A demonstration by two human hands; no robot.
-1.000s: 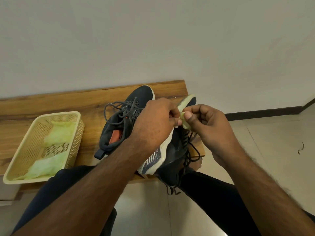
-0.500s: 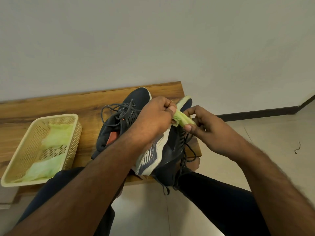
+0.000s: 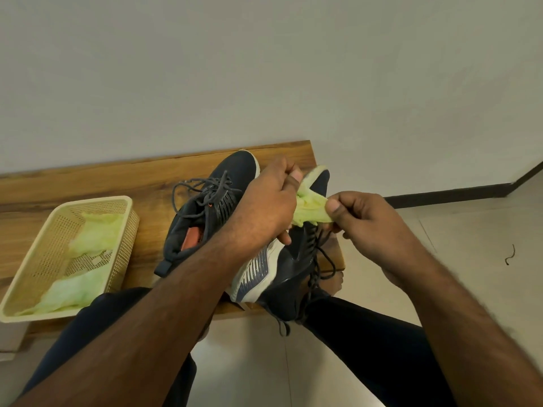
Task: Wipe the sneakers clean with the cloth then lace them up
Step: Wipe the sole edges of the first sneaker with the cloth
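The left hand point(image 3: 264, 207) has its fingers curled, thumb and fingertips pinching one end of a small, crumpled, pale green cloth point(image 3: 310, 210). The right hand point(image 3: 373, 227), just to the right of it, is also curled, its thumb and forefinger pinching the other end, so the cloth is stretched between the two hands. Directly under and behind the left hand lie two dark navy mesh sneakers with white soles. One sneaker point(image 3: 211, 210) rests upright to the left of that hand, toe pointing away, with loose grey laces point(image 3: 202, 186) and an orange insole showing. The other sneaker point(image 3: 291, 265) lies on its side below both hands, its striped white sole point(image 3: 255, 268) turned towards the left forearm and its dark laces hanging down beneath the right hand. Both rest on a brown wooden bench point(image 3: 97, 183). Well to the left of the left hand, a cream perforated plastic basket point(image 3: 50, 239) sits on the bench, holding more pale green cloths point(image 3: 94, 236).
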